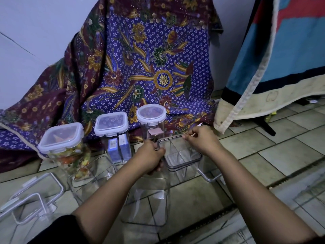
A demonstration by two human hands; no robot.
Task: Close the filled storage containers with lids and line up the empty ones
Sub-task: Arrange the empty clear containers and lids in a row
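Already lidded: three filled jars [112, 136] at 11 o'clock. Left hand [151, 155], right hand [202, 140] closed on rim of empty box [181, 155], centre. Remaining: aligning empties [146, 199], 6–8 o'clock.

**Bare forearms, one dark sleeve**

Both forearms are bare down to the hands, left [151, 156] and right [202, 138], with no watch, ring or bracelet visible. A black sleeve [58, 229] covers the left upper arm, ending near the elbow. At the right elbow, only a sliver of dark fabric shows.
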